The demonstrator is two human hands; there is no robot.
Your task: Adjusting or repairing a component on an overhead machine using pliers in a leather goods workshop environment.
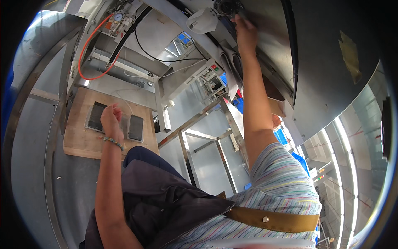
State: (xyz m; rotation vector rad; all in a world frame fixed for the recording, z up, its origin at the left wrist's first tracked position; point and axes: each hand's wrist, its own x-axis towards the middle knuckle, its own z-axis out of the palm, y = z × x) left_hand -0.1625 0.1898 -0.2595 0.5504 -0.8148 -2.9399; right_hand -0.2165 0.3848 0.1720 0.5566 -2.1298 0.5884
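Head view: right hand (246, 34) is at the end of a straight arm, up among the metal panels at the top, with its fingers at a dark round fitting (224, 7). A pale cup-shaped part (202, 21) sits just beside the fitting.

Step in hand, as judged: handling or adjusting at that fitting. Next move, as judged, calls for steady finger control there, with the forearm kept clear of the panel edges.

Grip, right: fingers bent toward the fitting and seemingly in contact. Whether they are clamped on it or only resting against it, cannot tell; the fingertips merge with the dark part.

Grip, left: left hand (112, 120) hangs over a wooden board (81, 143), fingers curled inward. Gap between thumb and fingers not readable; no held object can be made out, though a small one could be hidden.

Position of nearby pieces: two dark flat plates lie on the board, the left plate (96, 116) partly behind the left hand, the right plate (135, 128) just to its right. Contact between hand and plates uncertain. An orange hose (80, 66) loops beyond the board, near a round gauge (118, 17).
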